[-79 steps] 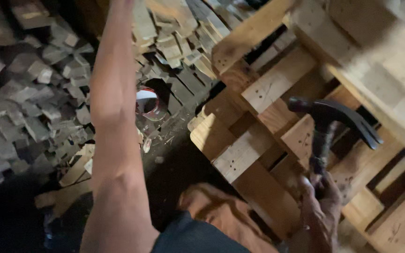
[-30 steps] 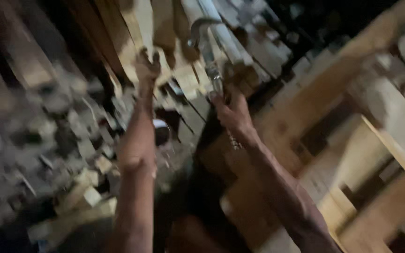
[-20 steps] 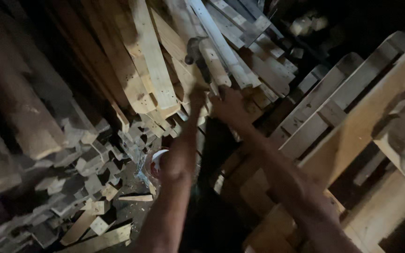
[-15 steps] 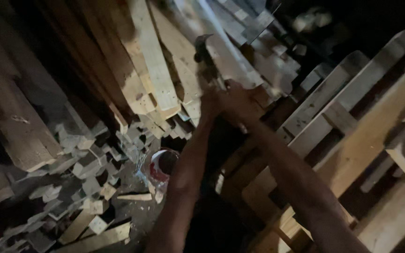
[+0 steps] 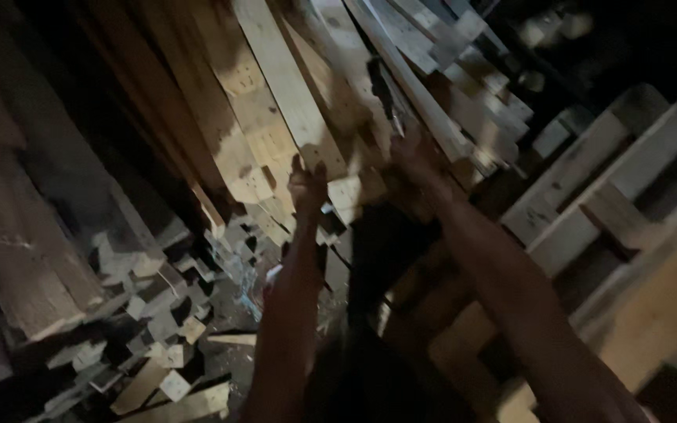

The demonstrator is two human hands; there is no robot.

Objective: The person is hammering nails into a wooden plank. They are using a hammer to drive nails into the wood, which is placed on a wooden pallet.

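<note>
My left hand (image 5: 307, 184) reaches up with its fingers spread against the lower ends of pale planks (image 5: 287, 98) that lean in a stack. My right hand (image 5: 410, 157) is raised beside it, gripping the handle of a hammer (image 5: 381, 90). The dark hammer head points up against the planks, blurred by motion. Both forearms stretch away from me toward the wood.
Small wood offcuts (image 5: 146, 321) litter the floor at the lower left. A wooden pallet (image 5: 589, 207) stands at the right. Heavy dark boards (image 5: 25, 235) lean at the left. A small round red-and-white object (image 5: 270, 278) lies partly hidden behind my left arm.
The hammer came up from low at the pallet to the leaning planks. My left hand dropped, then rose again to the plank ends. The view swung from the pallet toward the stack.
</note>
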